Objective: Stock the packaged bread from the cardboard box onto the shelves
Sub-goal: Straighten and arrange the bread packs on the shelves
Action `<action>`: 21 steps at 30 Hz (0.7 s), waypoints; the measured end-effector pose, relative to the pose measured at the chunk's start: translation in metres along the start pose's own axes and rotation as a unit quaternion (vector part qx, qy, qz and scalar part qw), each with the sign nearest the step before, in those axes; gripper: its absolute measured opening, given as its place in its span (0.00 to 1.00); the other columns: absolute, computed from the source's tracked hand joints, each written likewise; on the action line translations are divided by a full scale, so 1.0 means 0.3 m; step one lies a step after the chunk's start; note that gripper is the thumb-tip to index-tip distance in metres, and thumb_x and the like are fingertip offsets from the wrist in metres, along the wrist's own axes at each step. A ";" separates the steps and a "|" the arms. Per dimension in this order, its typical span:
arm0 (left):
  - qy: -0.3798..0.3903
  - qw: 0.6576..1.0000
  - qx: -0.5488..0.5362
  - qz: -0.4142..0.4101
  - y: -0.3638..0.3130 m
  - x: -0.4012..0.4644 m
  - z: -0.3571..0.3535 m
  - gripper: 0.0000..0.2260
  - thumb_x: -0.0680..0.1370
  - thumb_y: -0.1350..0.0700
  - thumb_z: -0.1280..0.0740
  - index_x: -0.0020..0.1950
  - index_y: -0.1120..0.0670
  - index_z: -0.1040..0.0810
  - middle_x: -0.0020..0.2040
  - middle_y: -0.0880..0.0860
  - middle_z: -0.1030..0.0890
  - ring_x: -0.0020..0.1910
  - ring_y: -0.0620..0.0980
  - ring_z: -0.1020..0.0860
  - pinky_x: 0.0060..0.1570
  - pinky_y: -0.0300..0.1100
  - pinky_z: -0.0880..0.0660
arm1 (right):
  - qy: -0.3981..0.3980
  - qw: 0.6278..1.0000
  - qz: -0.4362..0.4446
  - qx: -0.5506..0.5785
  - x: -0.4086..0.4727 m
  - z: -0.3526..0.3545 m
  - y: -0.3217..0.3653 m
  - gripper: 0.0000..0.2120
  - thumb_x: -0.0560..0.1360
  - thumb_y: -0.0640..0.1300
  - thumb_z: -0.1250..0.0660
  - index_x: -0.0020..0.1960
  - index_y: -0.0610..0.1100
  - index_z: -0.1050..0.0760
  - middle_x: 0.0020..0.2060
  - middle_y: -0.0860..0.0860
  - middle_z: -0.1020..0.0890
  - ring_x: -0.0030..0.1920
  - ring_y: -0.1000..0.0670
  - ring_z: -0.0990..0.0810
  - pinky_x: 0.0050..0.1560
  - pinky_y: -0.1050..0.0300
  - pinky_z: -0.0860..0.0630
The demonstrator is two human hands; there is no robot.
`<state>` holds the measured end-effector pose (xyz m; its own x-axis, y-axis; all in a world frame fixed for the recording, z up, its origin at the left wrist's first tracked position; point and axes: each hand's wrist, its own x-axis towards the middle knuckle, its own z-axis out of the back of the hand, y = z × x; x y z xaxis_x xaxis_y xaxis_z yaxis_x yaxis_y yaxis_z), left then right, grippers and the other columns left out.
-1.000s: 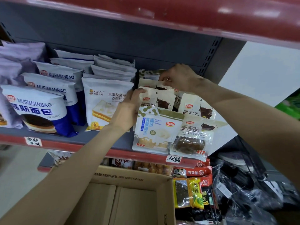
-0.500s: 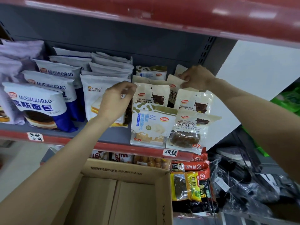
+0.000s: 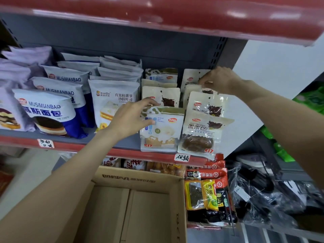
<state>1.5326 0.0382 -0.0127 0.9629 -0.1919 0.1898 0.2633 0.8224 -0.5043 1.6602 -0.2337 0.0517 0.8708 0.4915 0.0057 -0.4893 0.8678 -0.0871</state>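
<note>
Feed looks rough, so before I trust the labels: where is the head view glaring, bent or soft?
Head view: ceiling-light glare streaks the glossy red upper shelf edge; wide-angle distortion bends it downward at right; the front white-and-green yogurt bread pack reads fairly sharp; the crumpled clear plastic bags at lower right are dim and soft.

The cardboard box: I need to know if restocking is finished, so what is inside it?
The cardboard box shows only bare brown bottom flaps, with no bread packets in the visible part. The left forearm covers its left side, and the near end runs out of frame.
</note>
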 end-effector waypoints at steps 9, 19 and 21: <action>-0.081 0.985 -0.139 0.060 0.007 -0.090 -0.049 0.52 0.65 0.53 0.21 0.76 0.41 0.55 0.74 0.50 0.38 0.64 0.38 0.36 0.58 0.41 0.30 | -0.152 0.970 0.019 0.190 -0.089 -0.001 0.097 0.12 0.78 0.45 0.37 0.59 0.46 0.21 0.55 0.49 0.18 0.52 0.50 0.19 0.57 0.54 0.25; -0.083 0.969 -0.201 0.117 -0.005 -0.133 -0.211 0.53 0.69 0.59 0.24 0.74 0.40 0.63 0.67 0.51 0.26 0.50 0.45 0.22 0.44 0.43 0.23 | -0.203 0.918 -0.025 0.341 -0.314 -0.089 0.539 0.22 0.77 0.42 0.37 0.71 0.46 0.34 0.70 0.48 0.34 0.70 0.51 0.35 0.66 0.67 0.42; -0.075 0.969 -0.208 0.115 0.001 -0.137 -0.215 0.51 0.70 0.57 0.25 0.73 0.37 0.63 0.65 0.50 0.24 0.50 0.45 0.21 0.45 0.45 0.22 | -0.231 0.876 -0.100 0.412 -0.396 -0.170 0.624 0.25 0.76 0.40 0.36 0.71 0.49 0.37 0.72 0.50 0.39 0.70 0.52 0.37 0.68 0.68 0.40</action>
<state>1.4969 0.0118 -0.0750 0.9878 0.0766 0.1358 0.0731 0.5420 -0.8372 1.4675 -0.1334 -0.0161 0.9239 0.1352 0.3580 -0.3631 0.6051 0.7085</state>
